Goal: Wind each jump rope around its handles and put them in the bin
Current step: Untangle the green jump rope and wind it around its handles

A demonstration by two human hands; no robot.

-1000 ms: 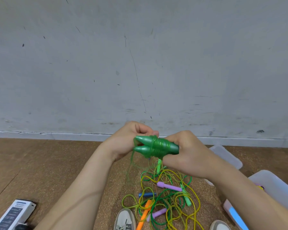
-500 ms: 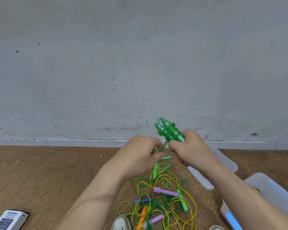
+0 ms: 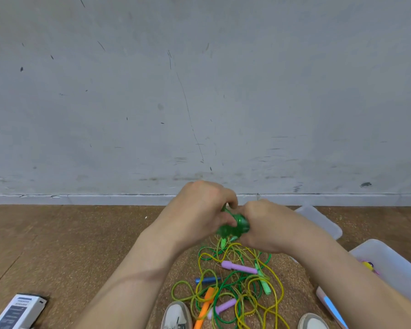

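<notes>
Green rope (image 3: 235, 225), wound on its stiff handles, is gripped by left hand (image 3: 199, 210) and right hand (image 3: 266, 224) over the floor pile (image 3: 235, 281). Cord is springy; hold across the coils.

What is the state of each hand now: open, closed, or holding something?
Left hand: closed, holding the green jump rope.
Right hand: closed, holding the same rope.

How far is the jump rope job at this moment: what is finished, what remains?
Done: the bin holds something yellow, perhaps a wound rope; too small to tell. In hand: the left hand and right hand grip the green rope, a compact bundle. Left: binning it, then the tangled pile on the floor, with purple, orange and blue handles.
</notes>
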